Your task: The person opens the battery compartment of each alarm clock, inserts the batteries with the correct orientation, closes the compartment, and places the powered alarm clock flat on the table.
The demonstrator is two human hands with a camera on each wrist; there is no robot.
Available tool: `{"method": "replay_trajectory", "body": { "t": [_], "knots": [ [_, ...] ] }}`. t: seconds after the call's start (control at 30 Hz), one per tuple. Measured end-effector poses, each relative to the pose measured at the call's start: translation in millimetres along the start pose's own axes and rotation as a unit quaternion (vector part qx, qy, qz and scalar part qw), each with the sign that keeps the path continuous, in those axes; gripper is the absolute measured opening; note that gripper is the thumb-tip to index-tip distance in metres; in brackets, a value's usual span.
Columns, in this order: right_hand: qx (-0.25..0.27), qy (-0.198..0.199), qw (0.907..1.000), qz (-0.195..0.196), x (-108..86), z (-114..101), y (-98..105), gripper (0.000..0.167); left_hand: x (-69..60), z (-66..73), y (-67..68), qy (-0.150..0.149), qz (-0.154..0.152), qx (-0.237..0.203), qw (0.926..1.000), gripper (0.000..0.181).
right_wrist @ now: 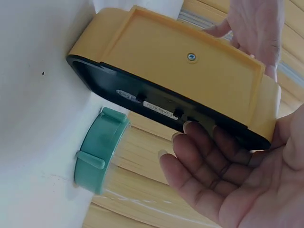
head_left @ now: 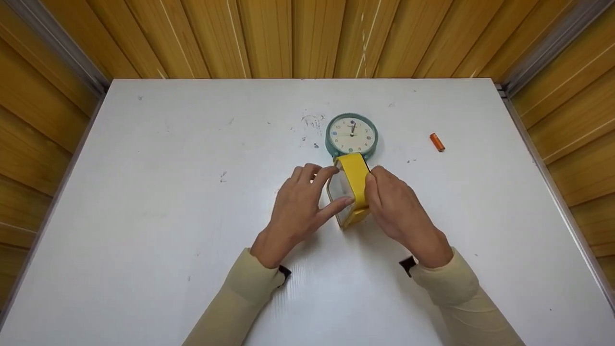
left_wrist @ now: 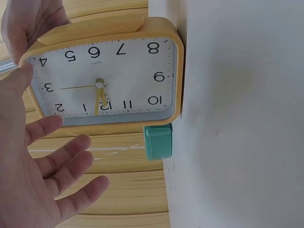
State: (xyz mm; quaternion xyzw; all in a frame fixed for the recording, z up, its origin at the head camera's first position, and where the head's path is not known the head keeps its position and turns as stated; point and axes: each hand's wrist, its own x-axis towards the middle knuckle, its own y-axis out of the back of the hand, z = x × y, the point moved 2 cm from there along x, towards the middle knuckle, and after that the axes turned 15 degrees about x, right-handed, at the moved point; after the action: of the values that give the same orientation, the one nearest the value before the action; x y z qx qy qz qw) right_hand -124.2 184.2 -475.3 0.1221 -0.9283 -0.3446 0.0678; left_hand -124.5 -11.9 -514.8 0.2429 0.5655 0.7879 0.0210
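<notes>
A yellow alarm clock (head_left: 354, 175) stands on its end, its 9 side toward the table. My right hand (head_left: 399, 205) grips its upper end, with fingers (right_wrist: 190, 156) curled at the black back panel (right_wrist: 102, 78). On the dial side, my left hand (head_left: 300, 204) touches the rim with thumb and index finger, its other fingers extended and spread in the left wrist view. The white dial (left_wrist: 128, 61) faces left. In the right wrist view the yellow base (right_wrist: 166, 47) shows a screw. Just behind lies a green round clock (head_left: 352, 134), face up.
An orange battery (head_left: 437, 142) lies on the white table (head_left: 144, 192), right of the green clock. Yellow wood-look panels (head_left: 312, 38) stand along the back and both sides of the table. Dark marks dot the tabletop.
</notes>
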Motion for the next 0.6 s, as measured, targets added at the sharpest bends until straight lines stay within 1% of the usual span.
{"method": "replay_trajectory", "body": {
  "t": [0.13,0.27,0.4,0.5,0.6],
  "knots": [
    [0.02,-0.005,0.9997,0.014,-0.6,6,5,0.035,0.3,2.1,-4.6,-0.005,-0.007,0.012,0.9999,0.069],
    [0.037,-0.01,0.9987,0.034,-2.1,14,12,0.035,-0.8,0.4,-13.3,-0.013,-0.026,0.037,0.9989,0.068],
    [0.057,-0.024,0.9968,0.05,-4.1,21,19,0.037,-2.0,-1.5,-24.1,-0.015,-0.066,0.048,0.9965,0.069],
    [0.065,-0.032,0.9956,0.06,-5.6,27,25,0.038,-2.7,-2.3,-30.4,-0.009,-0.101,0.052,0.9935,0.072],
    [0.07,-0.038,0.9944,0.069,-7.5,32,30,0.038,-2.9,-3.4,-34.3,0.002,-0.127,0.059,0.9901,0.073]
  ]
}}
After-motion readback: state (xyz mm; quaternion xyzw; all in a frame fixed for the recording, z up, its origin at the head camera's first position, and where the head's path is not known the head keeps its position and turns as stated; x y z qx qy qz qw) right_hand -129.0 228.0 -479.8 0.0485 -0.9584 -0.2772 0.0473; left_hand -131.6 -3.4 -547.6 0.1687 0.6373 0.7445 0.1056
